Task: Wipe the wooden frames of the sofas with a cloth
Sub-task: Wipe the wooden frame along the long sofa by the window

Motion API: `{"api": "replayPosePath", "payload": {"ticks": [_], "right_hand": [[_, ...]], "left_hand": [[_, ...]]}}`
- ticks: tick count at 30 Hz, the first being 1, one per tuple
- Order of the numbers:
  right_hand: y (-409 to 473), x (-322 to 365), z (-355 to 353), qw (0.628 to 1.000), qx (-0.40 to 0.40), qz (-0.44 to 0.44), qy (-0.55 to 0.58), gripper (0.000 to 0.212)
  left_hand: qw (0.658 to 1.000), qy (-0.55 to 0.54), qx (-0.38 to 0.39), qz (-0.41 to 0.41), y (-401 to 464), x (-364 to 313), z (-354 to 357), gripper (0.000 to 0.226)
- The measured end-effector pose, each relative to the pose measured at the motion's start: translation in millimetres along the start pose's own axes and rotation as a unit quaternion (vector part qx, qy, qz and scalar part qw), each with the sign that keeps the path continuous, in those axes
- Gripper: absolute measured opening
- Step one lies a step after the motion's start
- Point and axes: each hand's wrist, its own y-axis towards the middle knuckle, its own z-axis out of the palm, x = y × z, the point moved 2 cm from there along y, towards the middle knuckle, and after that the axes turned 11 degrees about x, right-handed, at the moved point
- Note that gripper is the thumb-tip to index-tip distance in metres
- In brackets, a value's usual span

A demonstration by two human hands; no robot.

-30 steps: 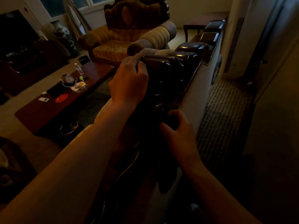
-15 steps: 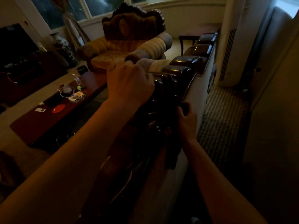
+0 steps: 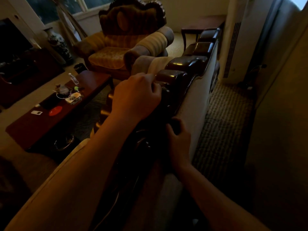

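Observation:
The sofa's dark, glossy carved wooden frame [image 3: 183, 65] runs along the top of its backrest, away from me toward the window. My left hand [image 3: 136, 95] sits on the carved crest with its fingers curled over the wood. Lower and nearer, my right hand [image 3: 178, 140] grips a dark cloth [image 3: 174, 125] and presses it against the back side of the frame. Most of the cloth is lost in shadow. The sofa's pale back panel [image 3: 198, 104] drops down to the right of my hands.
A striped armchair [image 3: 116, 52] with a carved frame stands ahead. At left, a low wooden coffee table [image 3: 80, 90] holds a bottle, a red dish and clutter. A tall white air conditioner [image 3: 236, 39] and a wall bound the narrow carpeted strip [image 3: 225, 122] behind the sofa.
My right hand slid up the frame with the cloth, then came back down a little. My left hand stayed on the crest. My view lifted slightly toward the window.

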Motion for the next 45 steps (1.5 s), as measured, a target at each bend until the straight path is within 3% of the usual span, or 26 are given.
{"api": "replayPosePath", "payload": {"ticks": [4, 7, 11, 16, 21, 27, 32, 36, 40, 45], "right_hand": [[-42.3, -1.4, 9.9, 0.996, 0.091, -0.005, 0.01, 0.024], [-20.7, -2.1, 2.7, 0.995, 0.093, -0.012, -0.019, 0.025], [7.1, 1.2, -13.2, 0.997, 0.065, 0.019, 0.023, 0.02], [-43.3, -7.0, 3.1, 0.989, 0.14, 0.028, 0.05, 0.025], [-25.6, -3.1, -7.1, 0.987, 0.16, -0.011, 0.001, 0.025], [-3.9, -3.0, -15.2, 0.992, 0.064, 0.062, 0.094, 0.022], [-59.3, -7.3, 2.2, 0.991, 0.127, 0.015, 0.042, 0.02], [-32.3, -8.9, -3.6, 0.994, 0.1, -0.02, -0.04, 0.016], [-3.0, -5.3, -10.5, 0.995, 0.072, -0.031, -0.061, 0.025], [-30.6, -6.6, -1.0, 0.995, 0.074, -0.05, -0.045, 0.028]], "left_hand": [[1.0, -0.001, -0.012, -0.005, -0.8, 0.0, 0.5, 0.022], [1.0, -0.003, -0.012, -0.008, -0.3, 0.3, 0.4, 0.023], [1.0, -0.009, -0.017, -0.01, 0.3, -0.8, 1.3, 0.024], [1.0, -0.012, -0.015, -0.013, 1.1, 0.3, 2.5, 0.024], [1.0, -0.012, -0.012, -0.011, 1.0, -0.2, 2.3, 0.024], [1.0, -0.01, -0.011, -0.021, 0.9, -0.9, 2.1, 0.025], [1.0, -0.011, -0.013, -0.019, 0.7, -0.1, 2.5, 0.024], [1.0, -0.012, -0.013, -0.015, -0.2, -0.1, 1.7, 0.024], [1.0, -0.013, -0.013, -0.014, -0.1, 0.0, 1.6, 0.025], [1.0, -0.009, -0.015, -0.015, 0.3, 0.5, 2.7, 0.025]]}}
